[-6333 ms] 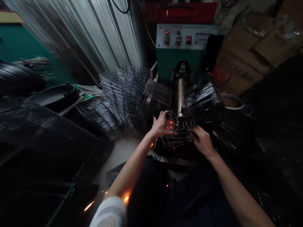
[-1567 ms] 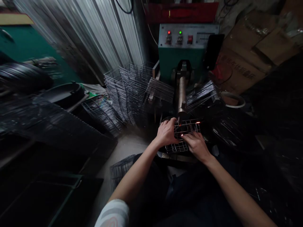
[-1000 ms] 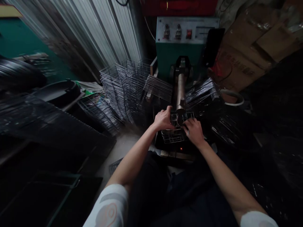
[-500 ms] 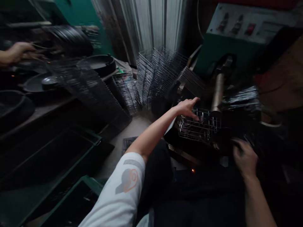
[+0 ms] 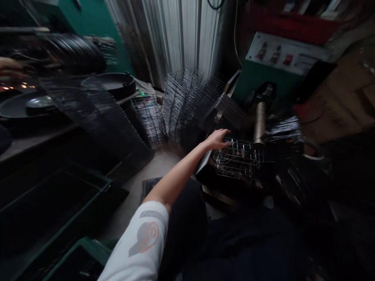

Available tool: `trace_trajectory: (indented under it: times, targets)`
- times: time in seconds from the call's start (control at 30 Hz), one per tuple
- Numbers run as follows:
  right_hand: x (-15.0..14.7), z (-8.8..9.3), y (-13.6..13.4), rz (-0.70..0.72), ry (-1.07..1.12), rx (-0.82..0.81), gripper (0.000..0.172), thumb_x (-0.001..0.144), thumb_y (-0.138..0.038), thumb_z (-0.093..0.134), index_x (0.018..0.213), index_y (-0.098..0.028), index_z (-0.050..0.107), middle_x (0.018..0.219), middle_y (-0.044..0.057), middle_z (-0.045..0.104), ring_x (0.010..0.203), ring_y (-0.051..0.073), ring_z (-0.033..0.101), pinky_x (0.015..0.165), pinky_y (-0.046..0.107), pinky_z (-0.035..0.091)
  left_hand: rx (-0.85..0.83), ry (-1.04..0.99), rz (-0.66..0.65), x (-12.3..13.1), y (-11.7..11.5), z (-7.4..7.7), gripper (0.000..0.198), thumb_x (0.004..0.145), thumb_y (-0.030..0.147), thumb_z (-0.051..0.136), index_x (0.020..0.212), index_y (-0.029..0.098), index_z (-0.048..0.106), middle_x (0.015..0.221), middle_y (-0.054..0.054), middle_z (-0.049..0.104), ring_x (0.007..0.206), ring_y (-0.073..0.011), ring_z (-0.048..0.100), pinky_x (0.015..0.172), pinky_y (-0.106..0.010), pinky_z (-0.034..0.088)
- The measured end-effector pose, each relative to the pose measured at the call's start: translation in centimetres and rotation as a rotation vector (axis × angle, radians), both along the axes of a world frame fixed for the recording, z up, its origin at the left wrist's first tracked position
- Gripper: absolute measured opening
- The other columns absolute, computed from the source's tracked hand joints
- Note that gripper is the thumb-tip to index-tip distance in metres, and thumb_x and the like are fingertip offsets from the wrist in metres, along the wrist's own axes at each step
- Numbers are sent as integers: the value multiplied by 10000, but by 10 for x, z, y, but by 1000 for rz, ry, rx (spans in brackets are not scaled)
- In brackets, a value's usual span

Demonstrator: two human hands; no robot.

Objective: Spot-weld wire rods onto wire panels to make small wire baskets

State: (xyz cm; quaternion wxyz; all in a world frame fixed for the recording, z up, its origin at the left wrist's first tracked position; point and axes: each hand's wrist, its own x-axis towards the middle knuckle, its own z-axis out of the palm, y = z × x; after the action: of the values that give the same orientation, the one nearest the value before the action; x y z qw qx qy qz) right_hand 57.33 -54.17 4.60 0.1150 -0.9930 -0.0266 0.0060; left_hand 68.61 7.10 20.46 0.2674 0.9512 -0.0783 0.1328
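My left hand [image 5: 218,139] reaches out to the upper left corner of a wire rack [image 5: 240,158]. Its thumb and fingers are apart and stretched toward the wires; whether they touch is hard to see in the dim light. The rack lies under a thick, brass-coloured rod [image 5: 259,123] of a green machine [image 5: 252,82]. My right hand is out of sight. Loose metal wires [image 5: 288,183], blurred, lie to the right of the rack.
Stacks of wire grids [image 5: 187,101] stand against corrugated sheeting [image 5: 181,35]. On the left, a bench holds black round pans [image 5: 113,84], and another person's hand [image 5: 10,64] is near sparks. Green-edged bins [image 5: 84,249] are at lower left; a cardboard box [image 5: 336,105] is at right.
My right hand, earlier to the right of the rack, has gone from view. My left hand's fingers are less spread, still at the rack's corner. The view has shifted; sparks now show at far left.
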Motion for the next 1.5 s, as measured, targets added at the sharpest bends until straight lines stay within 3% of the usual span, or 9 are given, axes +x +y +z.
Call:
trace_trajectory:
  times: [0.13,0.3,0.47,0.7,0.83,1.03,1.17,1.3,1.5]
  targets:
    - [79,67,74,-20,-91,116,319,700,-573,471,710,-345,693,727,85,746,764,386,737,720,518,612,231,114,34,21,-7,12,380,916,296,556,1268,174,630,1244,-88,694,1181,-229,629,1043,-343,472]
    - [205,181,251,584,-269,216,384,943,-402,451,1161,-238,721,1200,73,721,1101,251,675,990,372,511,373,246,16,55,-19,18,266,872,248,553,1046,218,752,1035,-86,758,1047,-271,690,903,-366,542]
    - [280,197,351,746,37,-247,236,901,-284,585,1045,-264,770,1091,37,754,1010,220,683,831,261,514,443,311,24,76,-28,15,223,834,261,590,969,213,761,1010,-114,750,995,-277,707,817,-332,558]
    - [306,181,351,674,78,-304,285,924,-346,560,1149,-287,723,1164,76,711,1065,267,654,835,315,497,433,266,104,94,-40,18,267,856,150,535,1052,171,716,1083,-137,726,1070,-277,684,881,-342,540]
    - [304,187,337,648,119,-312,328,955,-386,500,1183,-260,698,1197,105,691,1082,290,646,851,356,501,259,39,147,41,-28,14,296,905,231,548,1186,211,639,1196,-89,694,1148,-227,635,979,-331,502]
    - [298,180,322,586,133,-276,374,966,-405,478,1187,-188,689,1178,170,689,1066,322,655,853,398,501,-820,115,465,-82,-85,-82,362,800,472,693,992,202,546,656,19,652,561,-153,646,549,-251,517]
    - [298,173,319,560,112,-245,437,981,-458,463,1202,-156,686,1160,185,697,1029,299,670,846,371,498,-1527,177,684,-94,-146,-120,505,710,532,788,944,192,497,711,-27,665,550,-142,658,498,-214,491]
    - [300,171,316,574,91,-215,404,972,-438,495,1195,-168,695,1123,151,722,991,267,683,818,325,494,-1894,354,691,-54,-167,-101,499,719,486,808,994,138,578,911,-141,685,772,-200,728,594,-233,544]
    - [288,173,317,604,26,-169,323,964,-302,516,1139,-114,711,1086,175,736,954,268,696,768,306,467,-1918,277,828,-26,-185,-69,439,760,374,751,1076,125,572,785,-72,635,575,-127,652,373,-150,373]
